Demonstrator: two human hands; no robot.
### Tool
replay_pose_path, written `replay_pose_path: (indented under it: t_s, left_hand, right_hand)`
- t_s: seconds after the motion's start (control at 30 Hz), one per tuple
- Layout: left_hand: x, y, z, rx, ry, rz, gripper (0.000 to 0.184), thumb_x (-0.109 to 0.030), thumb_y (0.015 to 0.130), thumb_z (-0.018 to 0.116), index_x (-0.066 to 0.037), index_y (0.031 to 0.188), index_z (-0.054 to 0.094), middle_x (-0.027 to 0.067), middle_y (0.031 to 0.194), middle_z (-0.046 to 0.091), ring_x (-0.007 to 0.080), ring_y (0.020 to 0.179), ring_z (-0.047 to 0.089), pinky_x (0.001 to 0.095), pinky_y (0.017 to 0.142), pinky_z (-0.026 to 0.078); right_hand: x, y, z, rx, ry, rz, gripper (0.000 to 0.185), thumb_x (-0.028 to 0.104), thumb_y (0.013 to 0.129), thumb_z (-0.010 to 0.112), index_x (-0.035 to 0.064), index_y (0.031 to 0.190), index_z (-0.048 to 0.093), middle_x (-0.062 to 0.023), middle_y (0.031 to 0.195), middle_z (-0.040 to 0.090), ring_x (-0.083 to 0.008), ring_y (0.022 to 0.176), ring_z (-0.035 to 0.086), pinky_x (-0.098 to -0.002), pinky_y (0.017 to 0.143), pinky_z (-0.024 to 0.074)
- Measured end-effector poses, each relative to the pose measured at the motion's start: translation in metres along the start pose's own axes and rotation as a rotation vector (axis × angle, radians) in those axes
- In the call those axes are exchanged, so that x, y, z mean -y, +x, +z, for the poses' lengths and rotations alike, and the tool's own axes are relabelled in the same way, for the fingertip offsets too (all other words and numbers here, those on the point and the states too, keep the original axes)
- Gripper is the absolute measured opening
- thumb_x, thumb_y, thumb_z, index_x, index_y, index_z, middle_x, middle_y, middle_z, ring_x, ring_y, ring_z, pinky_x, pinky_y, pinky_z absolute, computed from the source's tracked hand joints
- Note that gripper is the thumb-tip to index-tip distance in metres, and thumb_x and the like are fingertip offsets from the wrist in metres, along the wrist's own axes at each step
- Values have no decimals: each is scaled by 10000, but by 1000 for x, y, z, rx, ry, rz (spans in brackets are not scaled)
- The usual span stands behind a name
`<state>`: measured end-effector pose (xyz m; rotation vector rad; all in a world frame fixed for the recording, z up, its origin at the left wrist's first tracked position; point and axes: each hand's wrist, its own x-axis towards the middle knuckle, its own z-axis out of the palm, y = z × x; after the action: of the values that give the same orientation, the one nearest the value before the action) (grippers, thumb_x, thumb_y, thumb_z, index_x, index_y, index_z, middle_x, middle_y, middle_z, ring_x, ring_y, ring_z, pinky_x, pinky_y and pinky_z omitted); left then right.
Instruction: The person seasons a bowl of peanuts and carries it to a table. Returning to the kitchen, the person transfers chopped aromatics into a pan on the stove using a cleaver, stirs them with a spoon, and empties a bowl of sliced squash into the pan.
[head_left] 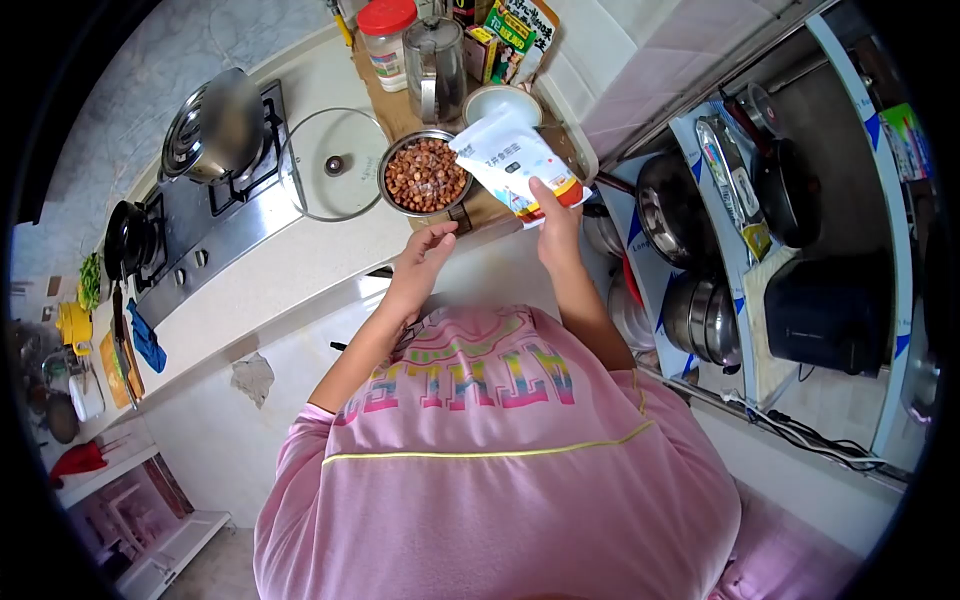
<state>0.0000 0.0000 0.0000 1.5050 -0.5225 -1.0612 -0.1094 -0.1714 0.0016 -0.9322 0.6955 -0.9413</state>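
My right hand (pixel 556 225) grips a white printed pouch (pixel 510 165) by its lower right corner, the thumb on its front. The pouch is tilted beside a metal bowl (pixel 425 173) of small brown nuts or beans, and partly covers a white bowl (pixel 503 104) behind it. Just below the metal bowl, at the counter's front edge, my left hand (pixel 425 262) is held with its fingers apart and nothing in it. A round glass lid (pixel 335 165) with a dark knob lies left of the metal bowl.
A steel pot (pixel 212 130) stands on the gas stove (pixel 210 225), with a black pan (pixel 130 240) farther left. Behind the bowls are a glass pitcher (pixel 435 75), a red-lidded jar (pixel 386 45) and several boxes. Shelves (pixel 705 190) with pans rise on the right.
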Motion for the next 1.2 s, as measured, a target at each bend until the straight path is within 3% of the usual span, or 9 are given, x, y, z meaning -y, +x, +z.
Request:
replay_pose_path:
  t_s: [0.17, 0.3, 0.6, 0.7, 0.87, 0.97, 1.03, 1.07, 1.2]
  left_hand:
    - [-6, 8, 9, 86, 10, 12, 365, -303, 902, 513, -66, 1180, 515, 47, 1088, 511, 135, 1025, 437, 278, 932, 315]
    - [-4, 3, 15, 82, 83, 29, 356, -276, 879, 538, -42, 1147, 533, 114, 1093, 490, 173, 997, 485, 272, 854, 393]
    - [6, 3, 15, 58, 74, 26, 367, -281, 871, 545, -51, 1156, 535, 121, 1109, 480, 176, 1045, 457, 282, 874, 384]
    - [6, 4, 15, 35, 81, 47, 369, -287, 866, 552, -54, 1152, 543, 123, 1101, 484, 174, 1042, 459, 280, 875, 383]
    - [-8, 5, 24, 57, 33, -23, 363, -258, 889, 540, -50, 1185, 507, 76, 1130, 491, 151, 1063, 443, 280, 926, 343]
    - [-9, 23, 41, 11, -20, 147, 437, -222, 876, 567, -19, 1240, 433, 95, 1186, 467, 169, 1107, 432, 295, 950, 333]
    - [-17, 34, 54, -55, 121, 339, 643, -246, 803, 654, 5, 1303, 336, 132, 1221, 440, 217, 1140, 421, 324, 953, 341]
    - [-23, 38, 58, -88, 275, 449, 687, -259, 781, 674, 6, 1310, 325, 141, 1220, 437, 231, 1138, 423, 333, 947, 347]
    - [-41, 51, 84, -80, 441, 647, 788, -278, 701, 732, 7, 1310, 322, 176, 1193, 449, 283, 1092, 451, 358, 884, 386]
  right_hand:
    - [-5, 2, 6, 99, -185, 53, 334, 53, 737, 694, -44, 1025, 554, -99, 962, 615, -139, 803, 605, -255, 686, 490]
    - [-6, -1, 10, 98, -235, 35, 294, 72, 734, 705, -40, 977, 582, -87, 918, 624, -130, 781, 602, -254, 669, 489]
    - [-13, 6, 8, 110, -157, 108, 358, 64, 733, 704, -45, 1035, 547, -91, 955, 610, -138, 800, 600, -261, 693, 491]
    - [-6, 6, 13, 130, -98, 110, 375, 75, 759, 678, -41, 1078, 519, -97, 997, 593, -152, 849, 594, -269, 722, 485]
    - [-6, 12, 8, 144, 265, 219, 483, 211, 811, 626, 33, 1212, 423, -113, 1139, 527, -222, 1022, 535, -393, 791, 472]
    - [-9, 14, -4, 214, 486, 356, 585, 391, 828, 580, 101, 1289, 367, -102, 1215, 491, -264, 1118, 480, -471, 860, 437]
    - [0, 8, -2, 315, 692, 470, 612, 455, 837, 542, 101, 1300, 358, -98, 1229, 484, -267, 1144, 460, -470, 909, 411]
    - [2, 2, 2, 211, 675, 344, 648, 523, 857, 456, 66, 1304, 350, -104, 1252, 466, -269, 1146, 450, -464, 995, 328]
    - [-2, -3, -19, 369, 913, 383, 703, 560, 828, 466, 114, 1345, 298, -58, 1319, 409, -226, 1202, 393, -413, 1026, 288]
